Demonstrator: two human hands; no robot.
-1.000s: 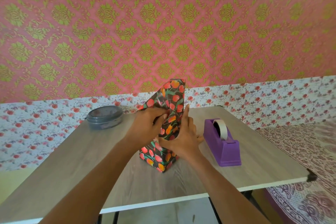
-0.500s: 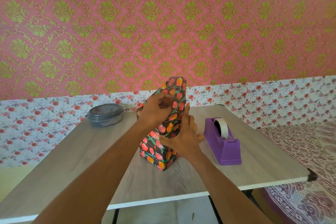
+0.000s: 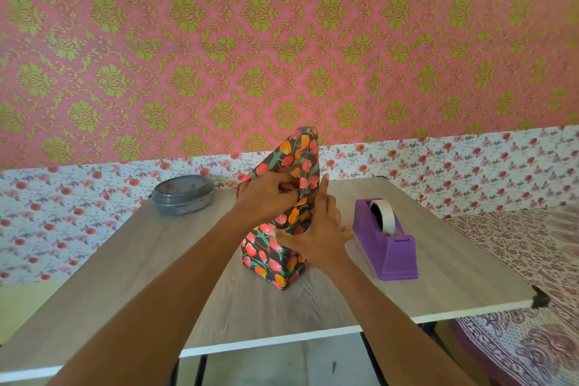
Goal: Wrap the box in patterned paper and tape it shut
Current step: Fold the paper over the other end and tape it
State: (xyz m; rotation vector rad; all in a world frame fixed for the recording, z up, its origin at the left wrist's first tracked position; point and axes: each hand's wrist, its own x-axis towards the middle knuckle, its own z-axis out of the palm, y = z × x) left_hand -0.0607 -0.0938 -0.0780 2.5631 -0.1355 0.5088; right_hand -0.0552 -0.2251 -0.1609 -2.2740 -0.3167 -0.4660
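The box (image 3: 272,263) stands upright in the middle of the wooden table (image 3: 131,260), covered in dark paper with red and orange tulips. The paper's loose top end (image 3: 302,152) sticks up above the box as a tall flap. My left hand (image 3: 266,197) grips the paper at the box's top, fingers curled into the fold. My right hand (image 3: 316,233) presses flat against the box's right side, index finger pointing up along the flap. A purple tape dispenser (image 3: 387,243) with a white roll sits just right of the box.
A grey lidded round container (image 3: 183,194) sits at the table's back left. The table's front edge runs white below my arms. A patterned bedspread (image 3: 526,260) lies to the right, past the table's right corner.
My left hand has risen from the box's side to the top and is folding the paper inward there. The right hand stays pressed on the right side.
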